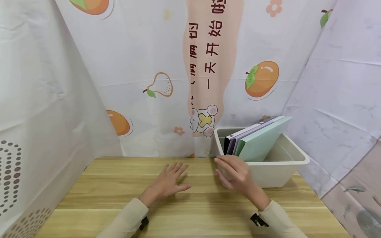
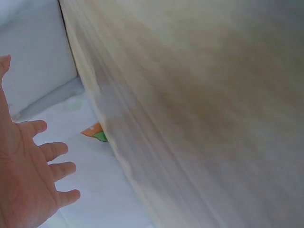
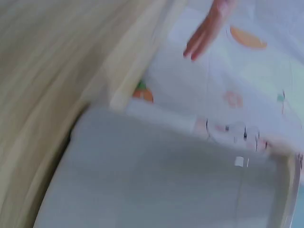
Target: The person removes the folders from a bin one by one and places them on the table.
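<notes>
My left hand (image 1: 166, 183) hovers low over the wooden table, fingers spread and straight, holding nothing. In the left wrist view its palm (image 2: 26, 175) faces the camera. My right hand (image 1: 238, 173) is at the front left corner of a pale bin (image 1: 279, 172), its fingers loosely bent with nothing visible between them. Its fingertips are close to the bin's rim and overlap it in the head view. Several flat book-like folders lean inside the bin, a mint green one (image 1: 265, 142) in front, with purple and black-spined ones behind. The bin's grey wall (image 3: 156, 175) fills the right wrist view.
The wooden table (image 1: 184, 211) ends at a hanging cloth (image 1: 143, 115) printed with fruit, a rabbit and lettering. Another white cloth (image 1: 44, 82) hangs along the left, and a patterned one (image 1: 333, 109) along the right, close to the bin.
</notes>
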Demonstrator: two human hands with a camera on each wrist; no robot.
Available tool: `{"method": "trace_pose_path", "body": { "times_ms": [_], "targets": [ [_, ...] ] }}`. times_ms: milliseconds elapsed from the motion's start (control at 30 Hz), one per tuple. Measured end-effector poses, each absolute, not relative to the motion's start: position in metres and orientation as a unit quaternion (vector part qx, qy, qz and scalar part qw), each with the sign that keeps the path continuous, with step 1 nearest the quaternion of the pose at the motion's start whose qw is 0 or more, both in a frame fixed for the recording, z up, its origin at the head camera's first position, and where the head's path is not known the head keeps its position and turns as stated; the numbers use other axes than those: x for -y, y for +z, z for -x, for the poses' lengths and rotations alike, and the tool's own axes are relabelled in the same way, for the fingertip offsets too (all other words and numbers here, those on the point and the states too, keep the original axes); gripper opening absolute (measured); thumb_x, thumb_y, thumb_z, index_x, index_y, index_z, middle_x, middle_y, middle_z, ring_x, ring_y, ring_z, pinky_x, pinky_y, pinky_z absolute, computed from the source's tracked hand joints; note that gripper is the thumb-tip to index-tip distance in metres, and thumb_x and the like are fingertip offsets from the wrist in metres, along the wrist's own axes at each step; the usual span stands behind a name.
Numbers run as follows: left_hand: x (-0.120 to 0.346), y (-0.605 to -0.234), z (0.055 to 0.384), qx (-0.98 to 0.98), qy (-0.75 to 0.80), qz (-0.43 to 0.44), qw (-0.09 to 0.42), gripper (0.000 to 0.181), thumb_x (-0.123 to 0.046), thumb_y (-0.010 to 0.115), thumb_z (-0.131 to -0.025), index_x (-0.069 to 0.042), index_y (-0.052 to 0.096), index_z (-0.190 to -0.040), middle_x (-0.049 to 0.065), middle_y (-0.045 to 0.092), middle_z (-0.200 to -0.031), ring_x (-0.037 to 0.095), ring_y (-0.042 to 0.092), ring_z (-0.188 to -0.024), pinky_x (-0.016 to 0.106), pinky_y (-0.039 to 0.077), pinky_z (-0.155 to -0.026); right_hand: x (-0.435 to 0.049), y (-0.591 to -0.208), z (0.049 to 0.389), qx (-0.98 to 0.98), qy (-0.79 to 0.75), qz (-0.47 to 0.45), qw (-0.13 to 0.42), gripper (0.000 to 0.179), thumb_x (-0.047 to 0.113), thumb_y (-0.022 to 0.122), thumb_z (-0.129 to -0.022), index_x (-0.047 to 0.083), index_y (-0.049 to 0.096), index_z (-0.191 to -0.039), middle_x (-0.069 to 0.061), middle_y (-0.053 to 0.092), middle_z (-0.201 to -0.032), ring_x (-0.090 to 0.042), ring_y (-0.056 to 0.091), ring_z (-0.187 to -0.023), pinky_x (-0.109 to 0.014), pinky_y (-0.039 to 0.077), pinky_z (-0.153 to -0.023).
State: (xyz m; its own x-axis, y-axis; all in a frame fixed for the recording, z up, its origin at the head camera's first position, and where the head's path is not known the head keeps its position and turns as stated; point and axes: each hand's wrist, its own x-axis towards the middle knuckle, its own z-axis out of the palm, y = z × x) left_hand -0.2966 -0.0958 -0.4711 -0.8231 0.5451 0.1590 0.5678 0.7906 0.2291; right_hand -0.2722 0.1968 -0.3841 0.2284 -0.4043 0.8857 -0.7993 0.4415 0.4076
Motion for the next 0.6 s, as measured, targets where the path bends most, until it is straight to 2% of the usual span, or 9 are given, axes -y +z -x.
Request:
{"method": "trace_pose_path", "body": {
  "times_ms": [100,200,433,600],
  "targets": [
    [0.094,-0.470,0.298,0.945,-0.138,0.294,0.043,0.088,-0.073,0.048,-0.095,-0.020,0.030,-0.162,0.016,0.033,-0.165,0.041,0.029,-0.153,0.067,0.019,-0.123,-0.209,-0.375,0.274,0.554,0.173,-0.483,0.655,0.024,0.013,0.066,-0.093,-0.007,0.076,-0.087,-0.020,0.073,-0.078,-0.032,0.067,-0.063,-0.043,0.055,-0.053],
    [0.091,-0.468,0.299,0.945,-0.140,0.293,0.045,0.087,-0.072,0.050,-0.095,-0.021,0.029,-0.162,0.015,0.033,-0.165,0.041,0.029,-0.153,0.067,0.019,-0.123,-0.221,-0.371,0.275,0.530,0.172,-0.466,0.687,0.025,0.013,0.066,-0.092,-0.007,0.075,-0.080,-0.020,0.069,-0.070,-0.031,0.060,-0.056,-0.042,0.050,-0.047],
    [0.084,-0.462,0.299,0.946,-0.140,0.289,0.054,0.086,-0.069,0.052,-0.095,-0.020,0.030,-0.162,0.013,0.030,-0.167,0.041,0.029,-0.153,0.068,0.021,-0.121,-0.250,-0.380,0.282,0.542,0.159,-0.413,0.715,0.030,0.015,0.066,-0.092,-0.006,0.073,-0.072,-0.019,0.065,-0.065,-0.033,0.053,-0.054,-0.045,0.042,-0.052],
    [0.078,-0.459,0.298,0.945,-0.149,0.287,0.051,0.087,-0.070,0.051,-0.095,-0.021,0.028,-0.163,0.012,0.027,-0.168,0.040,0.026,-0.154,0.069,0.019,-0.122,-0.268,-0.390,0.287,0.563,0.146,-0.377,0.721,0.037,0.017,0.063,-0.093,-0.004,0.066,-0.063,-0.016,0.059,-0.060,-0.033,0.048,-0.051,-0.046,0.039,-0.049]
  ]
}}
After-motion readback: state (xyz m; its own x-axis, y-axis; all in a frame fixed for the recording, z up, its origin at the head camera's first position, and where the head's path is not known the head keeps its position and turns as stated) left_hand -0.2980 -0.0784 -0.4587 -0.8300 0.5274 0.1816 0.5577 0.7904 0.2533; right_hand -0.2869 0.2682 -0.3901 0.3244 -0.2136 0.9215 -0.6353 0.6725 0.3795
